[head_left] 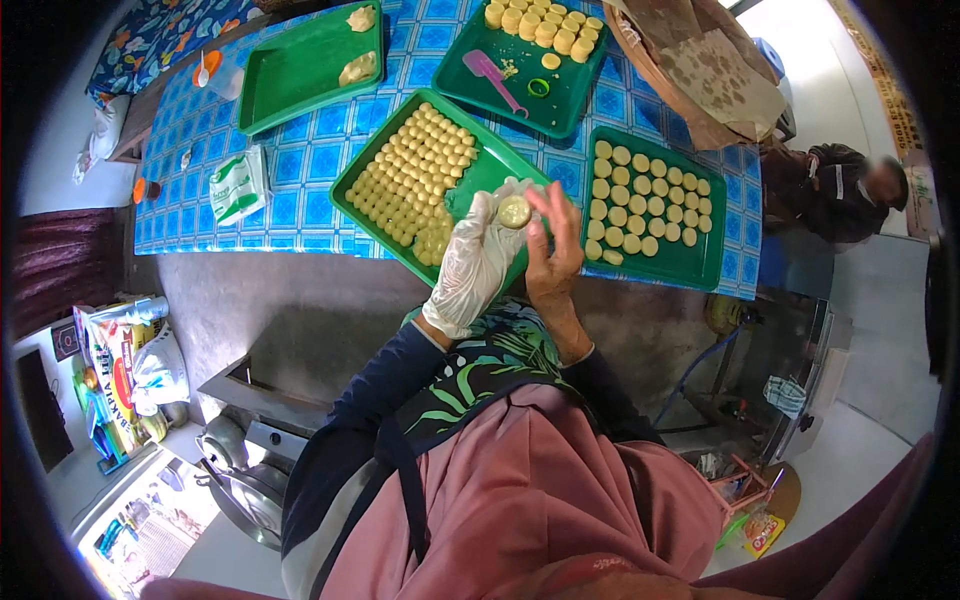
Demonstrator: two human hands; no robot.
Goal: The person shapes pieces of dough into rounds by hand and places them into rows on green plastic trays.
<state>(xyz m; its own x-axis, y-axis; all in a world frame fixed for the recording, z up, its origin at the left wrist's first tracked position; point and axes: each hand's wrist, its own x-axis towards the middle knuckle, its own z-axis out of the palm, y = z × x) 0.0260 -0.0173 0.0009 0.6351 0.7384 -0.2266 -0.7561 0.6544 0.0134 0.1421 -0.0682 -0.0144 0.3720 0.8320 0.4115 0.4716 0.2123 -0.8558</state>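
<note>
My left hand [462,268] wears a thin white glove and holds a round pale dough piece [514,212] up in its fingers. Beside it, my bare right hand [556,262] has its fingers apart, with the fingertips close to the dough's right edge; whether they touch it I cannot tell. Both hands are over the near right part of a green tray [492,160], which carries rows of small pale yellow balls [415,165]. To the right, another green tray [692,255] bears rows of flat round dough pieces [637,205].
A blue checked tablecloth [310,180] covers the table. Farther back are a green tray [265,85] with dough lumps and a green tray [450,80] with yellow rounds, a pink spatula [495,80] and a green ring [539,88]. A plastic packet [238,187] lies left. Someone [840,195] is at the right.
</note>
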